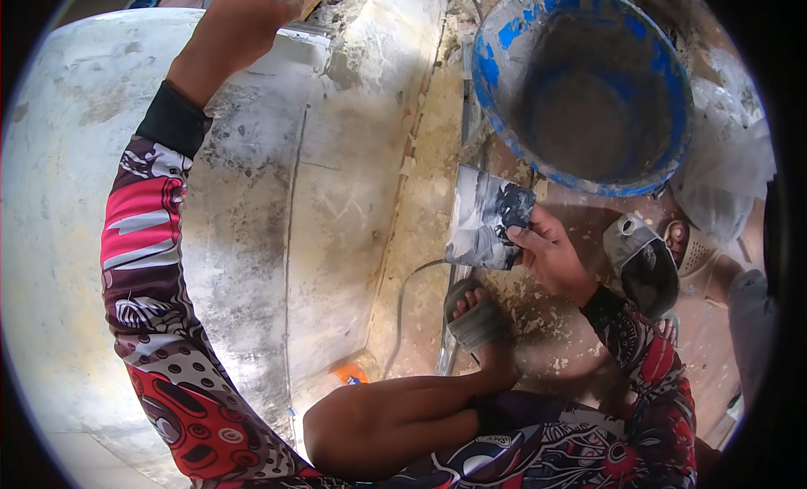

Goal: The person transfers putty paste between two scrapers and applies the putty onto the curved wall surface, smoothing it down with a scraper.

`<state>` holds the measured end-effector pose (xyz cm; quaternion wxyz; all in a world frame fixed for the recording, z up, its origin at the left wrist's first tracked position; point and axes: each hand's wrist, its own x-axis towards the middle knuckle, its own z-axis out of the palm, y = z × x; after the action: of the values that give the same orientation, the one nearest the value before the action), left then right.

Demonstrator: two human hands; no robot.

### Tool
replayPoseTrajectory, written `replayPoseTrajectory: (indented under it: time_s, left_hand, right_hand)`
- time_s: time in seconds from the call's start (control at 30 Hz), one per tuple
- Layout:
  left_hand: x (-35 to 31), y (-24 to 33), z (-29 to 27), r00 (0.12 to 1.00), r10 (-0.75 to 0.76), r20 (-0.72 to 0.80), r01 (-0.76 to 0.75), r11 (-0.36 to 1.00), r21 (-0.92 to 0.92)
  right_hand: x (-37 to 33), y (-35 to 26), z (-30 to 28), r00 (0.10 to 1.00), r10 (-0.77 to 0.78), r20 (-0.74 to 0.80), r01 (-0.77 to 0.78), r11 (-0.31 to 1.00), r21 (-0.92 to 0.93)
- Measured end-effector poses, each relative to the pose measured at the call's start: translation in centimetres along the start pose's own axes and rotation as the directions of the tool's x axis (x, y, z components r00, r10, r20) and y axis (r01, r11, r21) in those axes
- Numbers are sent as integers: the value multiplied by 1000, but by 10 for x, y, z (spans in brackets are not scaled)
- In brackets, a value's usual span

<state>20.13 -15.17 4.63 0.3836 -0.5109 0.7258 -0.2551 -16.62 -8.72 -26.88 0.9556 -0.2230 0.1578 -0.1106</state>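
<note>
From here the wall (pixel 244 195) looks partly done: pale over much of it, with grey, stained stretches seemingly left. Past it sits the blue basin (pixel 509 33). I can't tell what the left hand (pixel 239 31) grips, up against the wall; the right hand (pixel 551 253) pinches a smeared plate (pixel 483 224) firmly, thumb on top, near the basin.

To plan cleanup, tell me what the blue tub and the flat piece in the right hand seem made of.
Blue tub: probably plastic, dull; blue shows between grey crusts. Flat piece in the right hand: perhaps plastic or metal, dark part faintly shiny; smears obscure it.
</note>
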Motion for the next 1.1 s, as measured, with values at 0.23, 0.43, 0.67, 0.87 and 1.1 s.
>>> replayPoseTrajectory:
  time_s: [0.23, 0.43, 0.67, 0.87, 1.1]
  left_hand:
    - [-5, -5, 14, 999, 32, 36, -34, 998, 45]
    - [3, -2, 10, 997, 55, 54, -59, 995, 76]
    - [3, 5, 12, 997, 54, 54, -57, 997, 57]
    - [0, 1, 15, 992, 120, 38, -123, 989, 81]
    - [8, 13, 7, 980, 30, 196, -51, 993, 107]
  right_hand:
    - [1, 1, 0, 1000, -28, 1, 28, 999, -26]
    - [1, -1, -1, 1000, -12, 12, 12, 998, -57]
    - [1, 0, 4, 1000, -27, 3, 27, 999, -18]
    - [3, 0, -1, 999, -28, 34, 30, 998, -55]
    - [1, -4, 6, 1000, -25, -14, 25, 1000, -13]
